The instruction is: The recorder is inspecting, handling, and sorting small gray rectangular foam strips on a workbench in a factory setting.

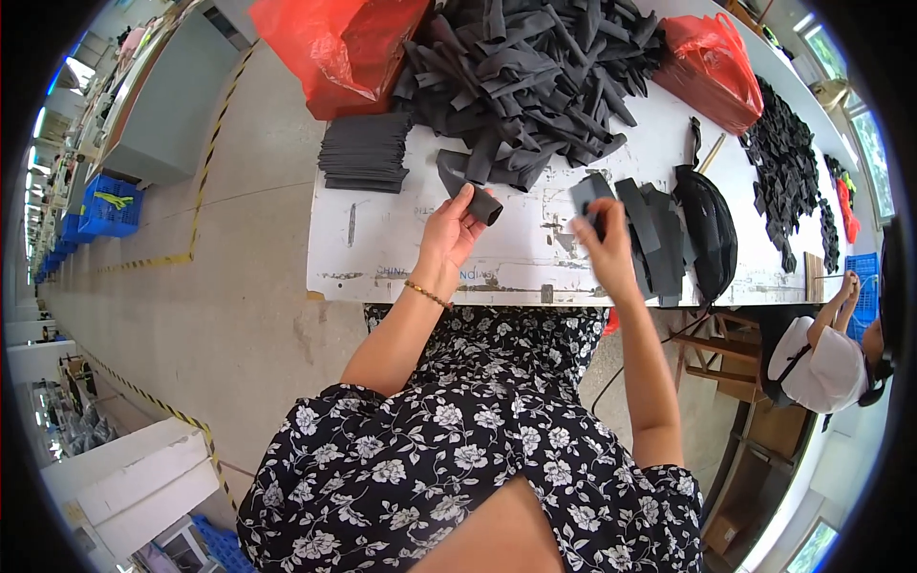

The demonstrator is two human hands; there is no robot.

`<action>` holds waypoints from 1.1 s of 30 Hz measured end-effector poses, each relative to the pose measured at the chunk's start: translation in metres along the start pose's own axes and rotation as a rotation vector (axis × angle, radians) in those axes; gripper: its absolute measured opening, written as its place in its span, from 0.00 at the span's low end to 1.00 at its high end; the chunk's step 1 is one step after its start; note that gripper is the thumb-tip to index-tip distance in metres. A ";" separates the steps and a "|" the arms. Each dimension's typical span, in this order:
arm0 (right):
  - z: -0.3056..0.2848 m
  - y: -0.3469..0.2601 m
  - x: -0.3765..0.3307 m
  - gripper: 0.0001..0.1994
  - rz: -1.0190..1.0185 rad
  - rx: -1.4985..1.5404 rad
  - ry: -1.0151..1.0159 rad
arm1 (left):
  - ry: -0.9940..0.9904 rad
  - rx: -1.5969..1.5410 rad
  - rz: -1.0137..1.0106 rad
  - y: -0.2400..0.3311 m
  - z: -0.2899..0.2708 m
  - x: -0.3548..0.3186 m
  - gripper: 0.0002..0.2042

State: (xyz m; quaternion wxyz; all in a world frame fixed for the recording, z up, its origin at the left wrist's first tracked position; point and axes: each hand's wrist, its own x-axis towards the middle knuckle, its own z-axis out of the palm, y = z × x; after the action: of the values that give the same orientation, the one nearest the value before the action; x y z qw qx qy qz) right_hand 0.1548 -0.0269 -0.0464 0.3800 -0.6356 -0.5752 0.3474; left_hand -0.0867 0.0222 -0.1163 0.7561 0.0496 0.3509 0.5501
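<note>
The left hand closes its grip on a curled black foam strip; the right hand pinches a flat black foam piece above the white tabletop.

Two red plastic bags lay on the counter beyond the fingers — one far left, one far right — both crumpled and glossy; no screens showed.

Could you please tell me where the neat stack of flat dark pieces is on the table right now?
In the head view, the stack of flat dark pieces sits at the white table's left end, below the red bag, left of the left hand.
</note>
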 end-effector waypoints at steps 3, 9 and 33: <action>0.020 -0.014 -0.022 0.16 -0.326 -0.220 -0.017 | -0.020 0.007 -0.014 0.003 0.010 -0.002 0.15; 0.036 -0.032 -0.026 0.24 -0.456 -0.323 -0.030 | -0.054 0.009 -0.015 0.006 0.018 -0.003 0.14; 0.032 -0.038 -0.008 0.10 -0.653 -0.525 0.059 | -0.081 0.120 -0.077 0.000 0.031 -0.015 0.13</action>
State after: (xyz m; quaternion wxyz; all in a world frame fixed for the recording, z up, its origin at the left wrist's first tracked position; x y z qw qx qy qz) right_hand 0.1081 -0.0301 -0.0275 0.3117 -0.5049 -0.8043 0.0319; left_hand -0.0707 0.0186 -0.0865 0.7860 0.1035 0.3543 0.4959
